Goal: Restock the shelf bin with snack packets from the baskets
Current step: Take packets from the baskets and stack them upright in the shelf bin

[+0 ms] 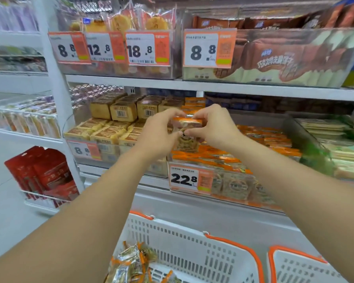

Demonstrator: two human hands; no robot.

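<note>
At frame centre, my left hand (159, 130) and right hand (209, 124) both pinch an orange-and-gold snack packet (187, 127) above the shelf bin (233, 180).

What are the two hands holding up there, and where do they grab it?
Both hands hold one orange-and-gold snack packet above the shelf bin: left hand on its left end, right hand on its right end.

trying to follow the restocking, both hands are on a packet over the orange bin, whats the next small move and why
Probably lower the snack packet into the bin marked 22.8 and let go. The left hand and right hand pinch it just above the matching orange packets, and more wait in the basket below.
</note>
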